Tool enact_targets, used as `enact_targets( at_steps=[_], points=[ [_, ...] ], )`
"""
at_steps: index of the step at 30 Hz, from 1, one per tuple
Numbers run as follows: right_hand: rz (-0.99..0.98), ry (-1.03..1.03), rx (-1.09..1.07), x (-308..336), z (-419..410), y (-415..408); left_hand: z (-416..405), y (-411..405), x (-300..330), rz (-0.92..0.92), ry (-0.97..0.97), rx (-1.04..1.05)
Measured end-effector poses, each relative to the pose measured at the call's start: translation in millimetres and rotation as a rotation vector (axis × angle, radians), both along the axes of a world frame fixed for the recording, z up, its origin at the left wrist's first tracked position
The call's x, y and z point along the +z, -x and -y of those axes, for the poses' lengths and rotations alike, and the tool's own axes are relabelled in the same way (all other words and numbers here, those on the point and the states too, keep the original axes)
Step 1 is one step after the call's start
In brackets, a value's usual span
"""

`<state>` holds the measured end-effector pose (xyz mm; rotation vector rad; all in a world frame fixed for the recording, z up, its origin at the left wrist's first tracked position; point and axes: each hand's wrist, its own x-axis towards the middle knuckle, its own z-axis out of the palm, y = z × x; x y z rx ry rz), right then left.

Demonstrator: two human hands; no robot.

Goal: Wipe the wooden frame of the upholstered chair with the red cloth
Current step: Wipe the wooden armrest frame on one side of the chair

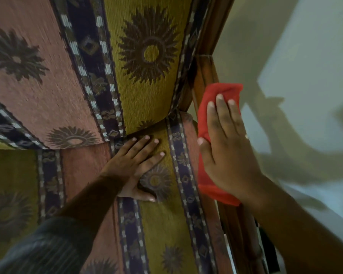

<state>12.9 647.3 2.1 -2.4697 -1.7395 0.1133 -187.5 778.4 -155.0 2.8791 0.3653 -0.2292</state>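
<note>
The upholstered chair (147,91) fills the view, with striped fabric in pink, olive and dark blue with sun patterns. Its brown wooden frame (205,72) runs down the right side of the backrest and seat. My right hand (228,153) lies flat on the red cloth (204,119), pressing it against the frame where the backrest meets the seat. The cloth covers that stretch of wood. My left hand (135,167) rests flat with spread fingers on the olive stripe of the seat cushion, holding nothing.
A pale floor (305,66) lies to the right of the chair, crossed by dark shadows of my arm and the chair. More wooden frame (238,234) continues along the seat's right edge below the cloth. A dark sleeve (48,248) shows at the lower left.
</note>
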Motion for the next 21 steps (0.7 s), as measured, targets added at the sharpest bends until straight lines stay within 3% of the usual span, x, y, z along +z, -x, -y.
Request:
enact_targets(
  at_steps=[8,17,21],
  points=[
    [0.067,-0.021,-0.092,-1.5,-60.4,-16.7,1.5,-1.1,-2.4,0.028,-0.086,0.011],
    [-0.072,0.009,-0.048,-0.1,45.2,20.2,24.9,13.3,12.3,-0.039,-0.107,0.114],
    [-0.146,-0.012,-0.055,3.1,29.5,8.5,41.3,28.6,12.3,-0.035,-0.070,0.053]
  ],
)
